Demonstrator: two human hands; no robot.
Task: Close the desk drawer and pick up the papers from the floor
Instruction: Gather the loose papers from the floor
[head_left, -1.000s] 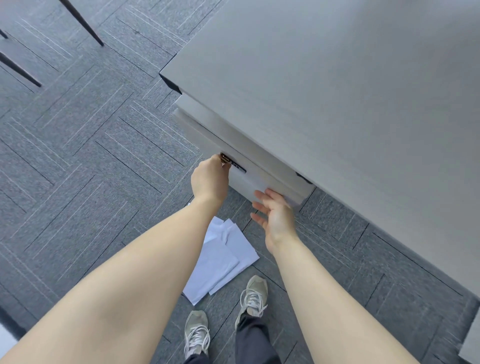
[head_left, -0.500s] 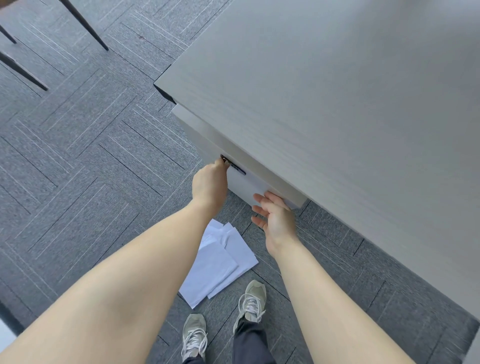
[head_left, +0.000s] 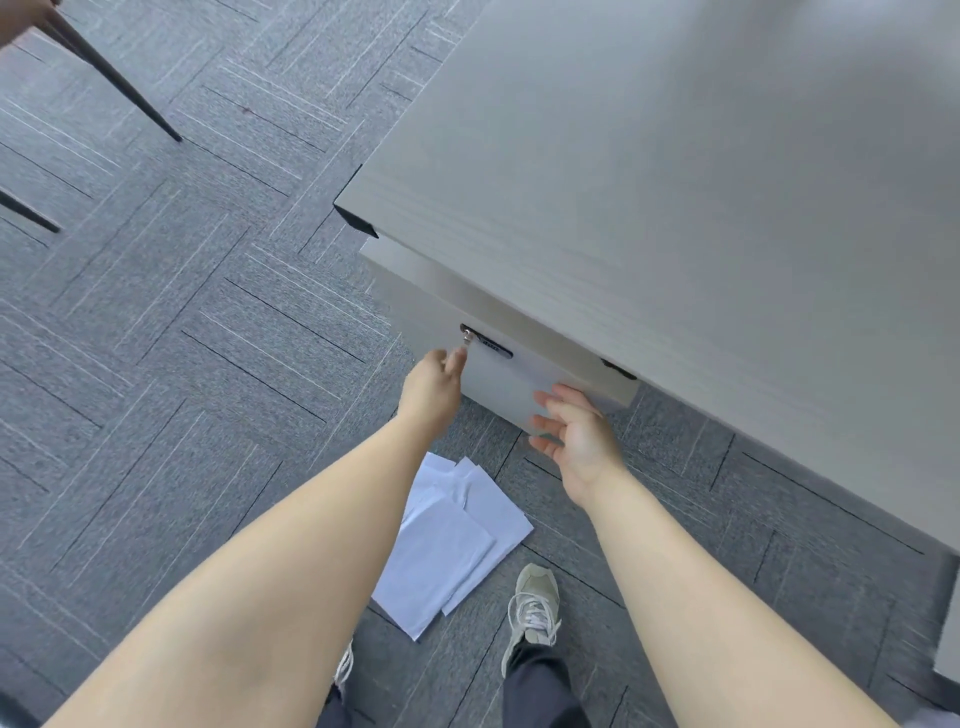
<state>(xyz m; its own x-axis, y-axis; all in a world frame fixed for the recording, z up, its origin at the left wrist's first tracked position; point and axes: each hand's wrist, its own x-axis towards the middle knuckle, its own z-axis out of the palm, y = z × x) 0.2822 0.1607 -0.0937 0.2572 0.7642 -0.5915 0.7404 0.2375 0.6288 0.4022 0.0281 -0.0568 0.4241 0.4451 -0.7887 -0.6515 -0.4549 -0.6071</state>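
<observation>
Head camera, looking down: the desk (head_left: 701, 182) now hides almost all of the drawer (head_left: 498, 374), which stuck out further a second ago, so the closing looks done. The papers (head_left: 447, 545) lie untouched on the carpet by the shoes. The right hand (head_left: 576, 434) has come off the front, fingers spread; the left hand (head_left: 434, 387) is loosely curled, empty, just below the key (head_left: 468, 339).

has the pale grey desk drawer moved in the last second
Yes. The pale grey desk drawer has slid in under the grey wood-grain desktop and now sits nearly flush.
</observation>
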